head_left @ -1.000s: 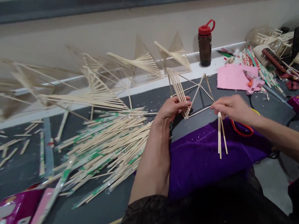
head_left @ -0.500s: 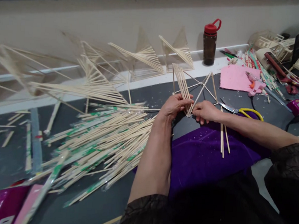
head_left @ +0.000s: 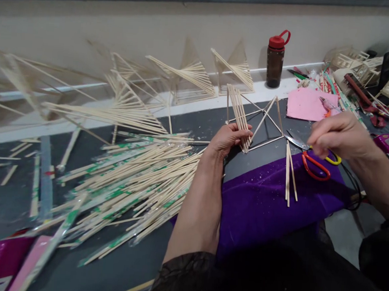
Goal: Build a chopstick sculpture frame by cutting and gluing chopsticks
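Note:
My left hand is closed round the lower end of a slanted row of thin wooden sticks, thumb across the front. These sticks belong to an open stick frame standing on the dark tabletop. My right hand is raised over the right side, apart from the frame, its fingers curled and smeared by motion. Whether it holds anything does not show. Behind it, partly hidden, a pink glue gun lies on a pink sheet. Scissors with red and yellow handles lie below that hand.
A heap of chopsticks, some in green-printed wrappers, spreads at left. Several finished twisted stick models line the wall. Loose sticks lie on purple cloth. A brown bottle with a red lid stands at the back.
My right hand has left the foot of the stick row and moved right, over the scissors and toward the glue gun. The red scissor handle now shows. My left hand keeps its hold.

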Demonstrator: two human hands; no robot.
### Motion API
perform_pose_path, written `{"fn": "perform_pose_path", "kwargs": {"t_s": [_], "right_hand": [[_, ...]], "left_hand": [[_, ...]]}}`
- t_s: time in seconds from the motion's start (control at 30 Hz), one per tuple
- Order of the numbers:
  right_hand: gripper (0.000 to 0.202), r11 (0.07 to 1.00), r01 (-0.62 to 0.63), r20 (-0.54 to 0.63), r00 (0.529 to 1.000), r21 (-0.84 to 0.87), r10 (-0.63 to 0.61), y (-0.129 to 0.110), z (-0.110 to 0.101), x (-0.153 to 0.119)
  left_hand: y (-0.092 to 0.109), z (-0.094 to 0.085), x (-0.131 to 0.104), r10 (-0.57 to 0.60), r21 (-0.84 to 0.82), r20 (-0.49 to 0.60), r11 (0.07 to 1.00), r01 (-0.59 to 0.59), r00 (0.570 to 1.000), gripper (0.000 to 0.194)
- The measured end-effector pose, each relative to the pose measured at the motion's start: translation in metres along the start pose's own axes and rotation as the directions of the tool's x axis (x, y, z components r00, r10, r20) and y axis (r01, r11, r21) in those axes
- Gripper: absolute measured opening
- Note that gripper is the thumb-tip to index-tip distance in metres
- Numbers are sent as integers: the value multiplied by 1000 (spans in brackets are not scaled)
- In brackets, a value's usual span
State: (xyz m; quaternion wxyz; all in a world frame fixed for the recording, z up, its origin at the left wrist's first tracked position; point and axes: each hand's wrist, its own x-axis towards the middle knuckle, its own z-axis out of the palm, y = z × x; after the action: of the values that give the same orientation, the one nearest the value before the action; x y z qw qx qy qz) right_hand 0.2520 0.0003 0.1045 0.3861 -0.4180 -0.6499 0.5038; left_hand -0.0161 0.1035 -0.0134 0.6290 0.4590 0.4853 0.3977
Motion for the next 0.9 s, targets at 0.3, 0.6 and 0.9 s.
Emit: {"fn": "perform_pose_path", "kwargs": {"t_s": [0.3,0.6,0.9], "right_hand": [[26,784,0,71,996,-621,56,57,43,52],[32,388,-26,62,975,-921,211,86,87,101],[29,318,14,73,982,-948,173,80,71,87]], "left_hand": [[3,2,-2,-8,-1,9,1000,8,1000,33],[6,3,-1,-7,-51,-2,999,6,1000,30],[4,3,0,5,-77,0,997,-5,1000,29]]}}
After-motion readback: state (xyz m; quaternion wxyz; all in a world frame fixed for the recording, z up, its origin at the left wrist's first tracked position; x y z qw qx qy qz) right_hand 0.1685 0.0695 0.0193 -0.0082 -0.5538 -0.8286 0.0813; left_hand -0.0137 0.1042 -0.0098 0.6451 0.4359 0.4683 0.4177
